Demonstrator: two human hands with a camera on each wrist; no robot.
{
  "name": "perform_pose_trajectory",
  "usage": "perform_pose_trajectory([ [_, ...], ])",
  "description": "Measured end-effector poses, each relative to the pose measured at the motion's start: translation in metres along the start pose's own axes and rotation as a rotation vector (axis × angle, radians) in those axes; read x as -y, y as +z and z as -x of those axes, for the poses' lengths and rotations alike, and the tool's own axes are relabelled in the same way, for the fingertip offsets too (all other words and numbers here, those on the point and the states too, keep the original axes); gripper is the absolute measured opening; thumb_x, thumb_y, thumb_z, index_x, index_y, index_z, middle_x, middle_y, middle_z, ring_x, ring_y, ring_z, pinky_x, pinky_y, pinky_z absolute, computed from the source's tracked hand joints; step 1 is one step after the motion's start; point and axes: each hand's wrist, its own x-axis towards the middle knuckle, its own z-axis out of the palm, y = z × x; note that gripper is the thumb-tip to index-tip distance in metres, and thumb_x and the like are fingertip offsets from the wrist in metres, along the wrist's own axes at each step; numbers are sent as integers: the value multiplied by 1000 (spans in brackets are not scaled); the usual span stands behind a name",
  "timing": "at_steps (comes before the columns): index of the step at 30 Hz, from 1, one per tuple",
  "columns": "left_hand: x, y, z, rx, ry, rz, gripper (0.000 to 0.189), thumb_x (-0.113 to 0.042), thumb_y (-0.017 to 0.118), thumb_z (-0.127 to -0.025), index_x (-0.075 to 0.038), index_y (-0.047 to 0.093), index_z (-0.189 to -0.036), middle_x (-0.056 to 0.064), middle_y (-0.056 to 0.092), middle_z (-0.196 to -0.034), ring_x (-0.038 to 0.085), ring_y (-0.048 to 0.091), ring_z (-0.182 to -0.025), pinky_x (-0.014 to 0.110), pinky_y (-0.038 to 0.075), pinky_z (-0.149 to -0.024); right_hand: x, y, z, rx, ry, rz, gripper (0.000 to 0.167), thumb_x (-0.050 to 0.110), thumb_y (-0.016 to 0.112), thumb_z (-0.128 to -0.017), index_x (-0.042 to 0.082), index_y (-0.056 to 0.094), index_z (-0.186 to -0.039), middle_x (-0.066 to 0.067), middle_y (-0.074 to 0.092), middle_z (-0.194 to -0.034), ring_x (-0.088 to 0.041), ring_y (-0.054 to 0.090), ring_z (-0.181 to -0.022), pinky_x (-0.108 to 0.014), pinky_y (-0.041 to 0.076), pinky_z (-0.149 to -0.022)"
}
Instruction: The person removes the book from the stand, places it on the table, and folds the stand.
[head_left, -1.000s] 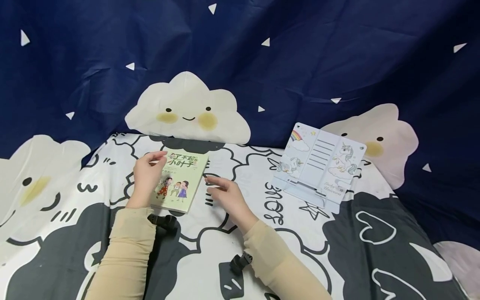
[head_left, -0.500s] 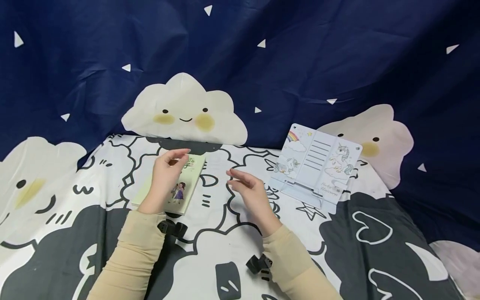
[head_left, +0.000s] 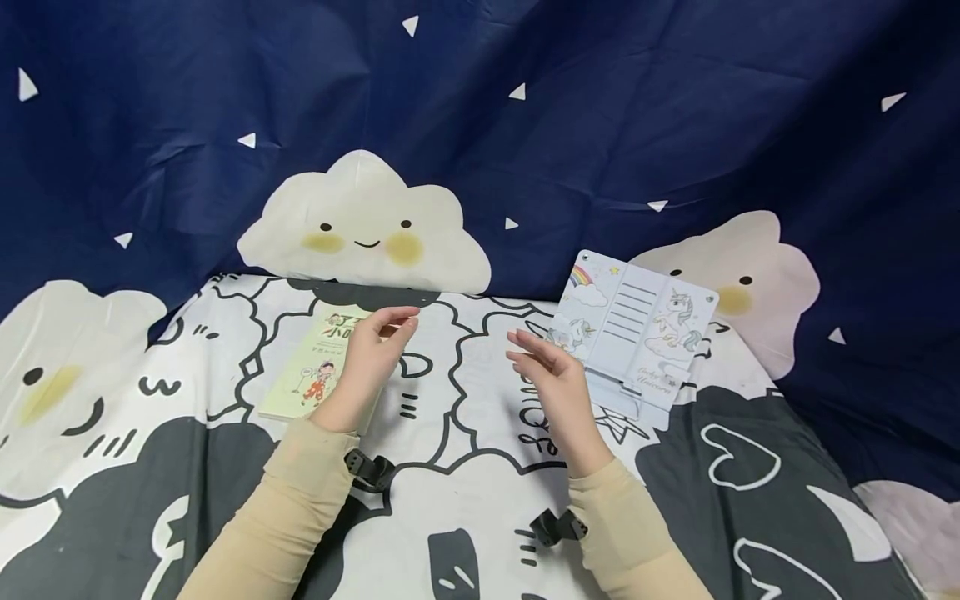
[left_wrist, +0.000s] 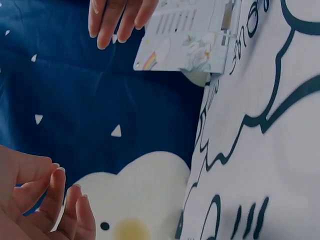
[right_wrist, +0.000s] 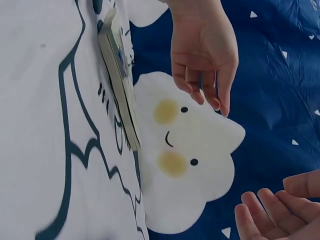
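A pale green book (head_left: 296, 385) with cartoon children on its cover lies flat on the left of the cloth. My left hand (head_left: 372, 354) hovers over the book's right side, hiding part of the cover, with loosely bent fingers and nothing in them. Further right, my right hand (head_left: 561, 393) is held in the air, fingers relaxed and holding nothing. It is nearest to a light blue folding book stand (head_left: 651, 321) with unicorn and rainbow prints, and overlaps its left lower edge in the head view. In the right wrist view the book (right_wrist: 120, 87) shows its page edges.
A white and dark grey patterned cloth (head_left: 480, 517) covers the surface. Behind it hangs a navy curtain (head_left: 450, 92) with white triangles and smiling clouds. A black wrist camera (head_left: 369, 469) sits on the left wrist, another camera (head_left: 558, 527) on the right.
Both hands have moved right, the left one across the book and the right one toward the book stand. The book and the stand stay in place, while the head view shifts slightly.
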Motion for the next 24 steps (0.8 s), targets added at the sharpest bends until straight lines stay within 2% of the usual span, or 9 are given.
perform_pose_trajectory([
  [6,-5,14,-2,41,69,3,26,-17,61,-97,-4,71,-117,16,70,-113,29,64,-95,26,46,-77,0,-19,0,-40,-4,12,39,2,54,-98,0,57,-137,-16,60,-139,-3,67,-103,-21,53,-94],
  [13,-6,31,1,65,104,-6,24,-16,61,-97,-5,72,-115,14,71,-109,29,66,-92,25,47,-73,3,-42,-1,-110,-8,25,39,1,53,-98,-1,55,-138,-18,59,-139,-3,68,-103,-20,52,-93],
  [18,-7,44,4,105,130,-20,23,-15,62,-96,-5,72,-114,13,72,-108,28,66,-92,26,48,-75,4,-57,-1,-169,-8,37,40,2,54,-99,0,54,-139,-17,58,-140,-1,68,-102,-22,53,-94],
  [24,-7,54,8,126,138,-29,23,-15,63,-95,-5,73,-114,12,72,-112,28,68,-96,30,51,-80,3,-72,-2,-254,-34,27,40,2,53,-99,-2,54,-138,-14,62,-136,1,68,-99,-17,52,-91],
])
